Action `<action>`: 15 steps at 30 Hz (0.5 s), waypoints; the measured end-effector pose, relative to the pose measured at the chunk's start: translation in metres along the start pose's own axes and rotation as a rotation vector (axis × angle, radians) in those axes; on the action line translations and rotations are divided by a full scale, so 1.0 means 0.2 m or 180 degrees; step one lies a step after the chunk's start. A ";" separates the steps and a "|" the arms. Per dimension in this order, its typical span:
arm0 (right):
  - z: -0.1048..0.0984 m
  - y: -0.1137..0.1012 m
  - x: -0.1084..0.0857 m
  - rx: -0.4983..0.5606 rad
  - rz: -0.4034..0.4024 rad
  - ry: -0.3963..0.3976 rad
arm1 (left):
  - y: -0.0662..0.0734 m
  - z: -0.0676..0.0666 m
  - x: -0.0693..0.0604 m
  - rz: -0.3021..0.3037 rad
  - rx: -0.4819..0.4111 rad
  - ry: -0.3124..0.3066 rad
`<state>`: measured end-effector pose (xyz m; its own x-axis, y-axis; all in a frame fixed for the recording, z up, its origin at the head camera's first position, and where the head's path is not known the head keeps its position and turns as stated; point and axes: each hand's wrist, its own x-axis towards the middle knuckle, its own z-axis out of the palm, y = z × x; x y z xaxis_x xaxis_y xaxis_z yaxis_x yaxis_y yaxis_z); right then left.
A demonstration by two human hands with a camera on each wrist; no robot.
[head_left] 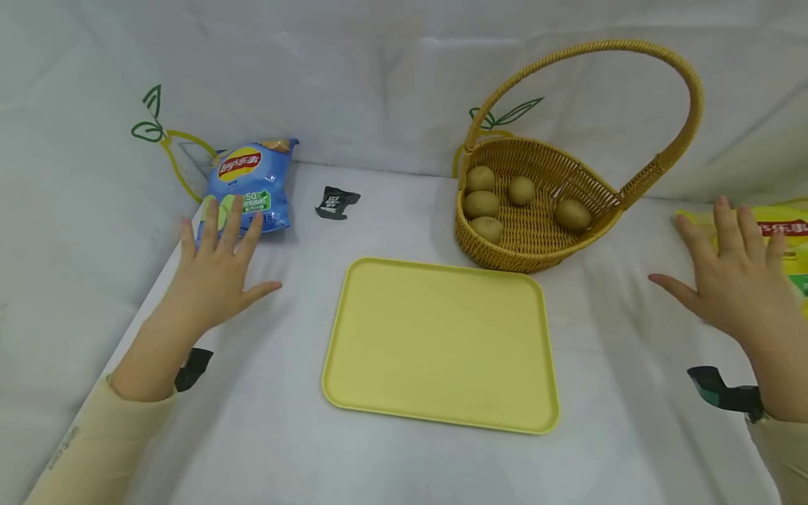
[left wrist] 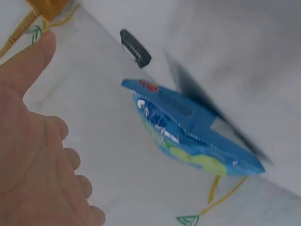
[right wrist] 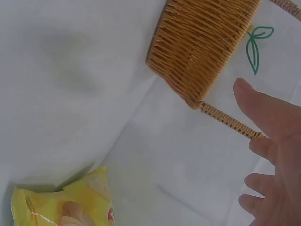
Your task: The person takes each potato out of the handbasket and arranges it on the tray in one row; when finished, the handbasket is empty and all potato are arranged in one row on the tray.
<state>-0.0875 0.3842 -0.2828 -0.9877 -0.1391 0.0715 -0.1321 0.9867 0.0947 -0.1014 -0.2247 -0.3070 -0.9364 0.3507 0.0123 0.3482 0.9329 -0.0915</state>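
My left hand (head_left: 214, 277), fingers spread, hovers in front of a blue chip bag (head_left: 246, 184); in the head view the fingertips overlap the bag's lower edge. The left wrist view shows that bag (left wrist: 188, 129) apart from the hand (left wrist: 40, 160). On the right, my other hand (head_left: 735, 270) is spread too, beside a yellow chip bag (head_left: 783, 228) that it partly hides. Neither hand holds anything. A wicker basket (head_left: 524, 261) with a tall handle stands at the back, with several potatoes (head_left: 481, 203) inside. In the right wrist view the basket (right wrist: 202, 47) is apart from the hand (right wrist: 282, 165).
A yellow rectangular tray (head_left: 442, 344) lies in the middle of the white table, just in front of the basket. A small black packet (head_left: 337, 202) lies right of the blue bag. White cloth (head_left: 379, 84) with lemon drawings hangs behind and at the left.
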 end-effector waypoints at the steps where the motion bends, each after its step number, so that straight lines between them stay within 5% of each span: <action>1: 0.00 -0.01 0.00 0.0067 -0.0027 0.0044 | 0.02 0.02 0.00 0.0063 -0.0051 -0.0073; 7: 0.00 -0.10 0.05 0.0736 -0.0349 0.0407 | 0.21 0.15 -0.05 0.0611 -0.0612 -0.0719; 15: 0.02 -0.34 0.22 0.1543 -0.0884 0.0635 | 0.37 0.22 -0.10 0.1071 -0.0791 -0.0995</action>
<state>-0.1218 0.3123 -0.2906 -0.8820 -0.3644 0.2988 -0.4530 0.8304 -0.3244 -0.0588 -0.1658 -0.3569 -0.7259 0.6288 -0.2786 0.5965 0.7773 0.2002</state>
